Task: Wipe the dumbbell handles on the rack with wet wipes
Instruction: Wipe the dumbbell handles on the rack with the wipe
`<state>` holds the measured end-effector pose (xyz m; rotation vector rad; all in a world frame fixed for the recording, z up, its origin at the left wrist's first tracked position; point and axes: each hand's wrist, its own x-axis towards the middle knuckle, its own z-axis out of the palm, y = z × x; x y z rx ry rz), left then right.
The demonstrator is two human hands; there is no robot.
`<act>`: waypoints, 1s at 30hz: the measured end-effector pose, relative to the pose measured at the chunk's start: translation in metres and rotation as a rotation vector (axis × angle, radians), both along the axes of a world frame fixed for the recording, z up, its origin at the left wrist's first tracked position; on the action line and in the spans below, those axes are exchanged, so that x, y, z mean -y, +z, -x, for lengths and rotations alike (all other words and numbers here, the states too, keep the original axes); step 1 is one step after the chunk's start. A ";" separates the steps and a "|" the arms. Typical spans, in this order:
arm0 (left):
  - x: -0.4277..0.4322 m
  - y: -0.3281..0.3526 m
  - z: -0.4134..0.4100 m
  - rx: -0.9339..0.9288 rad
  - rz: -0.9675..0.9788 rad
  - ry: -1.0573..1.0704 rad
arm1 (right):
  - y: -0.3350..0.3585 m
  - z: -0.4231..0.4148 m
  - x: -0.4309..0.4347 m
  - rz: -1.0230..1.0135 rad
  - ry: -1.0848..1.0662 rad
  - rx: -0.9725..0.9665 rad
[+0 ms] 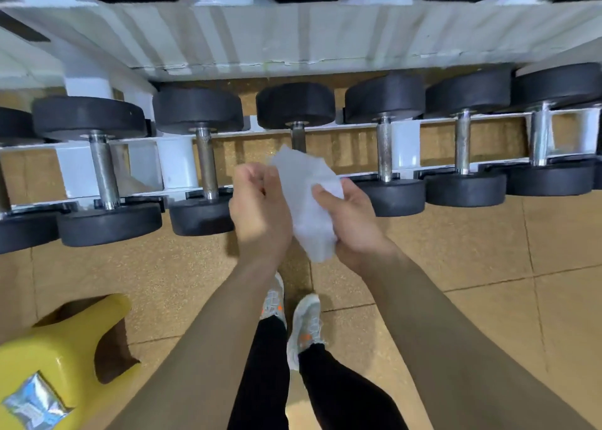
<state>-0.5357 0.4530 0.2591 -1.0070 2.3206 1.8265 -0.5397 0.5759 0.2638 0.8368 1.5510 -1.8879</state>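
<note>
While the person stands at the white rack (176, 166), both hands hold one wet wipe (306, 198) in the middle, just before a dumbbell handle (298, 138). The grip of the left hand (260, 201) pinches the wipe's left edge, and the grip of the right hand (353, 221) curls around its right side. At near left, a wipe packet (32, 407) lies on a yellow stool (65, 348).
</note>
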 end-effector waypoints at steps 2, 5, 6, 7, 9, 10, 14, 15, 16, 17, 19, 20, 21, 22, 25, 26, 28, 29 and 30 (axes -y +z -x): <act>0.005 -0.007 0.009 -0.003 0.029 -0.010 | -0.003 0.009 -0.002 -0.073 -0.039 0.009; 0.000 -0.016 0.019 0.022 0.046 -0.016 | -0.010 0.017 -0.010 -0.020 -0.076 0.029; -0.004 -0.018 0.022 0.034 0.029 -0.010 | -0.013 0.018 -0.015 0.022 -0.104 0.044; -0.008 -0.020 0.024 0.048 0.010 -0.008 | -0.014 0.019 -0.020 0.069 -0.132 0.053; -0.017 -0.026 0.028 0.068 -0.028 -0.023 | -0.018 0.021 -0.034 0.173 -0.182 0.030; -0.023 -0.029 0.030 0.068 -0.042 -0.033 | -0.022 0.021 -0.043 0.238 -0.209 0.011; -0.045 -0.039 0.035 0.053 -0.007 -0.040 | -0.039 0.024 -0.085 0.382 -0.219 0.031; -0.050 -0.042 0.036 0.057 0.019 -0.048 | -0.040 0.026 -0.095 0.380 -0.188 0.042; -0.054 -0.045 0.037 0.069 0.036 -0.054 | -0.041 0.028 -0.108 0.349 -0.151 0.056; -0.059 -0.048 0.038 0.078 0.043 -0.065 | -0.046 0.030 -0.122 0.310 -0.102 0.089; -0.075 -0.054 0.044 0.080 0.015 -0.106 | -0.051 0.034 -0.151 0.245 -0.018 0.134; -0.087 -0.056 0.047 0.091 -0.015 -0.124 | -0.050 0.036 -0.165 0.254 0.019 0.141; -0.099 -0.057 0.051 0.118 -0.050 -0.137 | -0.049 0.039 -0.178 0.283 0.049 0.136; -0.113 -0.057 0.055 0.151 -0.105 -0.142 | -0.045 0.044 -0.190 0.326 0.068 0.130; -0.148 -0.056 0.069 0.263 -0.517 -0.069 | -0.044 0.061 -0.223 0.369 0.103 0.124; -0.156 -0.055 0.074 0.301 -0.695 -0.013 | -0.044 0.068 -0.231 0.363 0.098 0.110; -0.166 -0.059 0.079 0.359 -0.997 0.058 | -0.045 0.081 -0.241 0.338 0.072 0.079; -0.171 -0.060 0.081 0.379 -1.079 0.030 | -0.047 0.087 -0.244 0.320 0.052 0.066; -0.176 -0.061 0.081 0.397 -1.095 -0.015 | -0.050 0.092 -0.246 0.321 0.018 0.062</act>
